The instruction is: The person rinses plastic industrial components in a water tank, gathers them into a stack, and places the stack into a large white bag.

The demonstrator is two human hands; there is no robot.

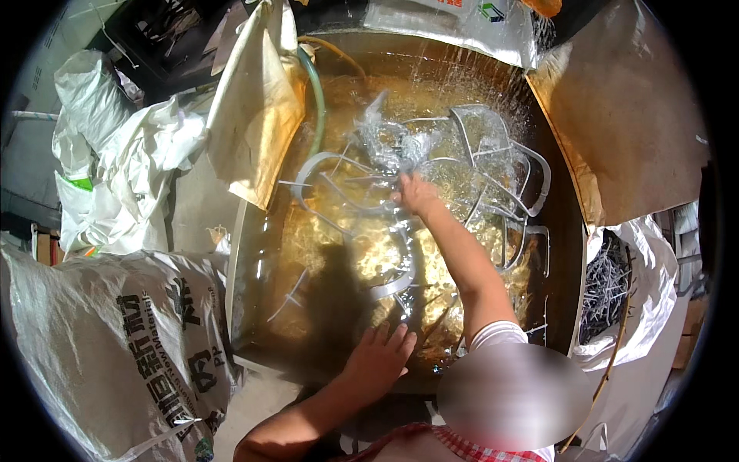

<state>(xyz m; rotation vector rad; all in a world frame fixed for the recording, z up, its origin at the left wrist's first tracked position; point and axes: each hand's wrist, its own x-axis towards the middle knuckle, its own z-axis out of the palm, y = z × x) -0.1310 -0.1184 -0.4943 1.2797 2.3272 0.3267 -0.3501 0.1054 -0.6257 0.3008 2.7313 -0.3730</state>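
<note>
My right hand (pixel 418 192) reaches out over a tank (pixel 239 308) of brownish water. Its fingers are curled down at the surface, and what they hold, if anything, is hidden by splashing. Just beyond the fingertips the water (pixel 412 146) is churned white. Around this hand float pale grey plastic strips: a curved strip (pixel 302 185) on the left and a tangle of looped strips (pixel 539 177) on the right. My left hand (pixel 377 356) hangs at the tank's near side, fingers spread and holding nothing. A short curved strip (pixel 392 288) lies beyond it.
Water sprays in at the far right. A green hose (pixel 317 100) dips into the far left corner, beside a stained cloth flap (pixel 258 115). A large white woven sack (pixel 115 339) stands left. On the right are a brown panel (pixel 623 115) and a sack of grey strips (pixel 604 289).
</note>
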